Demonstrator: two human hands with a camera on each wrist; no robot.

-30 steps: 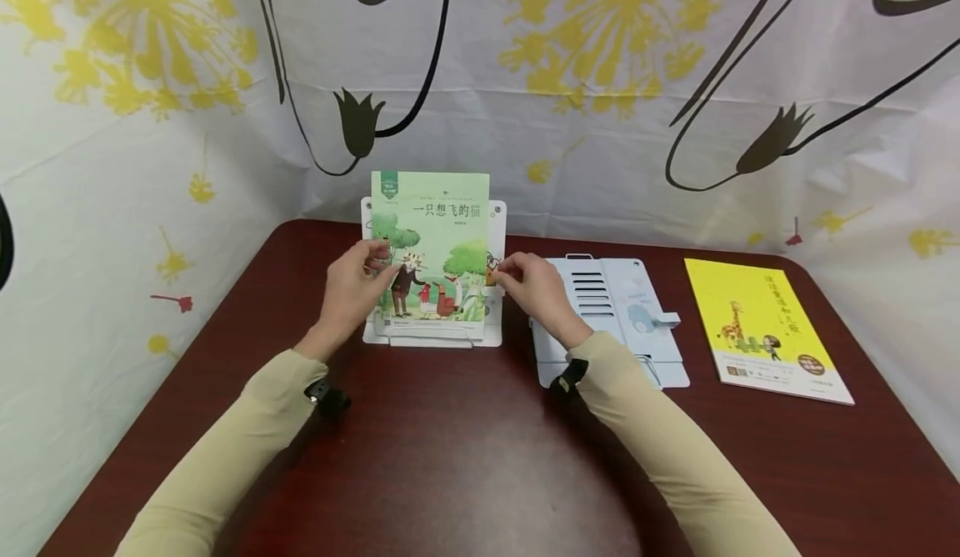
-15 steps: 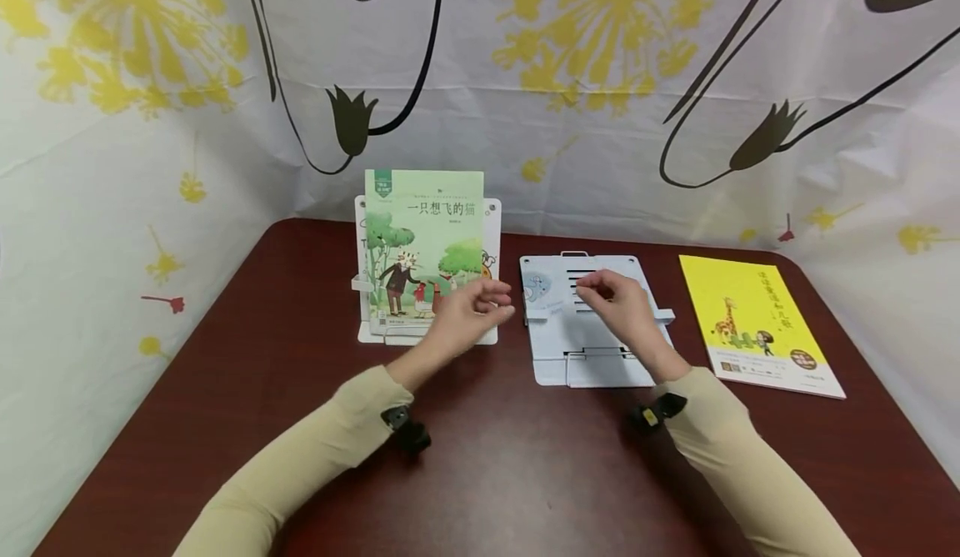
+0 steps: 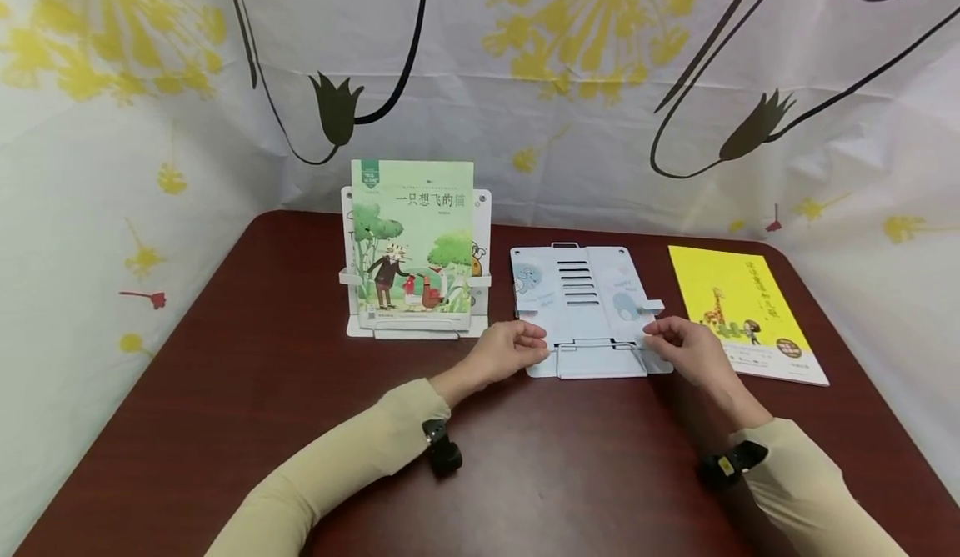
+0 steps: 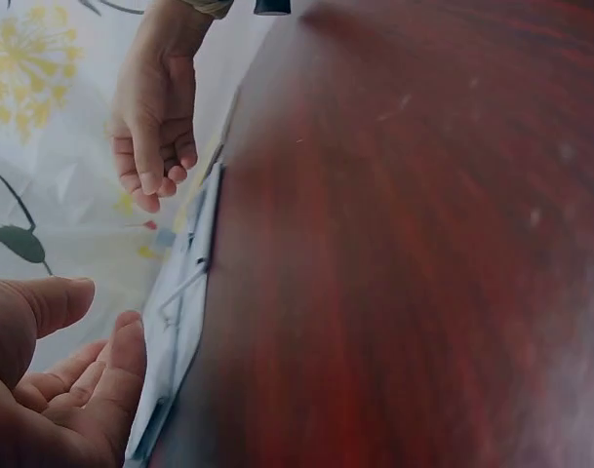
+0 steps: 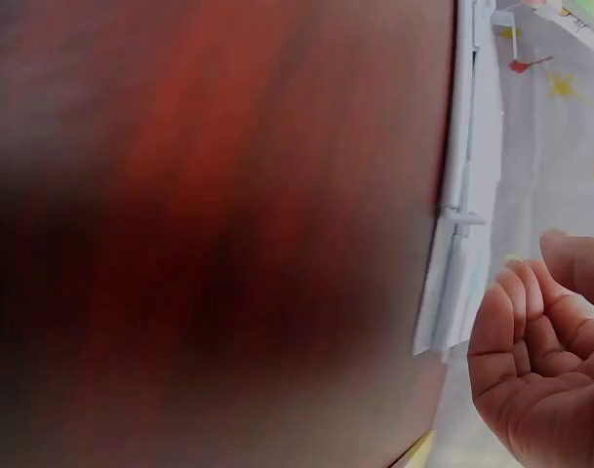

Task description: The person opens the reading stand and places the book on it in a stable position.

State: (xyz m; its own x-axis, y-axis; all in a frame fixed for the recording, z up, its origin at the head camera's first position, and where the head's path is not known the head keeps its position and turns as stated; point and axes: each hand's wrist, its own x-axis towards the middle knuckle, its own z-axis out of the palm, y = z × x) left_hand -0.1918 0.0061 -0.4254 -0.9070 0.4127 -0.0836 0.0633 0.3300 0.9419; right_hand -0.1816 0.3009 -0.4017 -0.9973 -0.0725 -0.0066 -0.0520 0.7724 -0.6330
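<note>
A light-blue folding book stand (image 3: 611,328) lies flat on the dark red table, with a row of slots and a wire frame at its front. At its lower left corner is my left hand (image 3: 504,353), thumb and fingers apart in the left wrist view with nothing between them. My right hand (image 3: 693,355) is at the lower right corner, fingers loosely bent and empty in the right wrist view. Whether either hand touches the stand I cannot tell. A green picture book (image 3: 412,248) stands upright on a white book stand (image 3: 482,215) to the left, its side clips at the book's edges.
A yellow book (image 3: 731,290) lies flat at the right, partly behind my right hand. Behind the dark red table (image 3: 525,474) hangs a white cloth (image 3: 570,148) with yellow and dark flower prints.
Both hands have left the green book and moved right, down to the front corners of the blue book stand. The green book stays upright on its stand.
</note>
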